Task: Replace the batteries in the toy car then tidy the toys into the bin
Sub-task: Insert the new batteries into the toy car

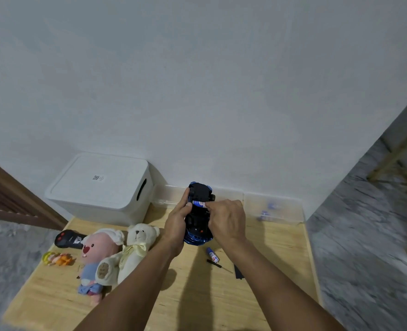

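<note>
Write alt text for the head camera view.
Two bare hands hold an upturned blue toy car over a wooden table; the right hand presses a battery into its underside. Plush toys and a lidded white bin sit left, a spare battery nearby.

light: soft, even | shadows: forearms' on table (pixel 281 237) | blur: right-side floor (pixel 364 247) | edges: wide-angle bending

I see the left hand (pixel 177 219) gripping the upturned blue toy car (pixel 198 216) above the wooden table (pixel 281 237). The right hand (pixel 226 219) presses a battery (pixel 198 203) at its underside. A spare battery (pixel 212 254) lies beside a screwdriver (pixel 219 265); the lidded white bin (pixel 99 187) stands at the wall.
</note>
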Motion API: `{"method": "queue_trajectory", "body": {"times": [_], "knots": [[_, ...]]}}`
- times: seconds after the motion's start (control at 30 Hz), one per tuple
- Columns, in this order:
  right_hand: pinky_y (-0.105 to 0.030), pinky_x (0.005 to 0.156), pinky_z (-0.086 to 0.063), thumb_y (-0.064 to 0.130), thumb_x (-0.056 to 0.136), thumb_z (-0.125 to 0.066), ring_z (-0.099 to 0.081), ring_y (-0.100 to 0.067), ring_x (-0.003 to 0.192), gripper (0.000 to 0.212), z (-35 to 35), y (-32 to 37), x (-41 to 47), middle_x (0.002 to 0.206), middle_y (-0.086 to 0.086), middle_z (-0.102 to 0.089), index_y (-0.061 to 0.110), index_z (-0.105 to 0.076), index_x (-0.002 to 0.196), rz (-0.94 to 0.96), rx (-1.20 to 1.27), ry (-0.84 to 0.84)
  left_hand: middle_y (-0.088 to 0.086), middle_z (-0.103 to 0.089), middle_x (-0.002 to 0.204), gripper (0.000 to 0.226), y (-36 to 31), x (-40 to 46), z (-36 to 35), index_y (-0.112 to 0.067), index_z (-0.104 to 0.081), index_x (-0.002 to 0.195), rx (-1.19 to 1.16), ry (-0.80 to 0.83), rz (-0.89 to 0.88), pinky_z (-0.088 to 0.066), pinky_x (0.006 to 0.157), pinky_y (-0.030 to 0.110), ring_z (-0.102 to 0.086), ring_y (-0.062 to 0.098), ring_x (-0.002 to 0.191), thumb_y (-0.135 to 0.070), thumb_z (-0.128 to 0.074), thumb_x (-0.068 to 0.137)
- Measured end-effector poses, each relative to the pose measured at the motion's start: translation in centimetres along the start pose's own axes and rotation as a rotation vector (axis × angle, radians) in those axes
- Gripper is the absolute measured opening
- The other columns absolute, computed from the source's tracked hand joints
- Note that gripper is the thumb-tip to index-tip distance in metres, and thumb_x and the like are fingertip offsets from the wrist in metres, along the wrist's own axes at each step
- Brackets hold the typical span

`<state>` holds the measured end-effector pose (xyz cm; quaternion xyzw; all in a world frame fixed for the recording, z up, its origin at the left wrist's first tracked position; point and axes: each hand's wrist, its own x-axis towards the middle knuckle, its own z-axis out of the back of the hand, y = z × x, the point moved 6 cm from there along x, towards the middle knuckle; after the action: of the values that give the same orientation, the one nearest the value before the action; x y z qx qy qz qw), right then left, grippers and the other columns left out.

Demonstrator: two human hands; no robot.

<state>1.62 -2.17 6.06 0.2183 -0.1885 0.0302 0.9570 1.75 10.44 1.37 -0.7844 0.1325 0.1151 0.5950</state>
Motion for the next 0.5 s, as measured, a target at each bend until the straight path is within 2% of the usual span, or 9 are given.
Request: {"method": "queue_trajectory", "body": {"times": [0.07,0.13,0.2,0.27,0.3,0.37,0.5], "knots": [[-0.029,0.063,-0.045,0.001,0.045,-0.074,-0.065,-0.022,0.066,0.031,0.3,0.6,-0.3,0.058,0.002,-0.066,0.021,-0.076,0.07,0.044,-0.114,0.023,-0.004,-0.065,0.128,0.044,-0.1,0.1,0.0,-0.041,-0.054,0.134,-0.006,-0.017,-0.001,-0.042,0.107,0.049,-0.061,0.022,0.118,-0.016,-0.042,0.1],[-0.032,0.066,-0.049,0.007,0.04,-0.071,-0.068,-0.024,0.084,0.034,0.4,1.1,-0.8,0.067,0.004,-0.071,0.021,-0.074,0.07,0.07,-0.14,0.02,-0.003,-0.065,0.128,0.045,-0.3,0.1,0.0,-0.039,-0.053,0.136,-0.004,-0.016,-0.006,-0.042,0.108,0.048,-0.061,0.022,0.119,-0.013,-0.042,0.1],[-0.036,0.073,-0.045,0.008,0.048,-0.06,-0.061,-0.028,0.104,0.041,0.0,0.9,-1.3,0.085,0.008,-0.073,0.023,-0.075,0.083,0.019,-0.089,0.057,-0.002,-0.066,0.127,0.046,-0.3,0.0,0.0,-0.037,-0.053,0.136,-0.008,-0.028,-0.003,-0.042,0.107,0.048,-0.061,0.023,0.118,-0.011,-0.041,0.1],[-0.038,0.085,-0.035,0.002,0.06,-0.057,-0.047,-0.027,0.119,0.053,-0.8,0.2,-1.8,0.11,0.008,-0.067,0.028,-0.073,0.103,-0.114,0.029,0.16,-0.002,-0.067,0.125,0.045,0.0,-0.1,0.3,-0.037,-0.056,0.134,-0.017,-0.049,0.007,-0.043,0.106,0.049,-0.062,0.024,0.117,-0.011,-0.043,0.1],[-0.035,0.09,-0.031,-0.001,0.066,-0.056,-0.042,-0.023,0.122,0.058,-1.2,-0.3,-1.9,0.117,0.008,-0.061,0.031,-0.071,0.111,-0.202,0.104,0.224,-0.003,-0.068,0.123,0.044,0.2,-0.2,0.4,-0.039,-0.057,0.131,-0.015,-0.056,0.01,-0.044,0.105,0.05,-0.063,0.025,0.115,-0.011,-0.044,0.099],[-0.031,0.097,-0.032,-0.005,0.076,-0.05,-0.04,-0.017,0.12,0.058,-2.0,-1.3,-2.0,0.118,0.009,-0.056,0.035,-0.069,0.114,-0.348,0.256,0.312,-0.004,-0.07,0.119,0.044,0.6,-0.3,0.5,-0.04,-0.059,0.128,-0.008,-0.067,0.019,-0.046,0.103,0.049,-0.064,0.024,0.113,-0.011,-0.044,0.099],[-0.031,0.09,-0.048,-0.005,0.085,-0.047,-0.057,-0.017,0.107,0.049,-2.7,-2.4,-2.3,0.11,0.008,-0.065,0.03,-0.075,0.104,-0.516,0.532,0.299,0.003,-0.068,0.124,0.044,1.4,-0.2,0.8,-0.039,-0.056,0.133,-0.035,-0.067,0.05,-0.046,0.102,0.055,-0.064,0.029,0.113,-0.014,-0.044,0.099]]}}
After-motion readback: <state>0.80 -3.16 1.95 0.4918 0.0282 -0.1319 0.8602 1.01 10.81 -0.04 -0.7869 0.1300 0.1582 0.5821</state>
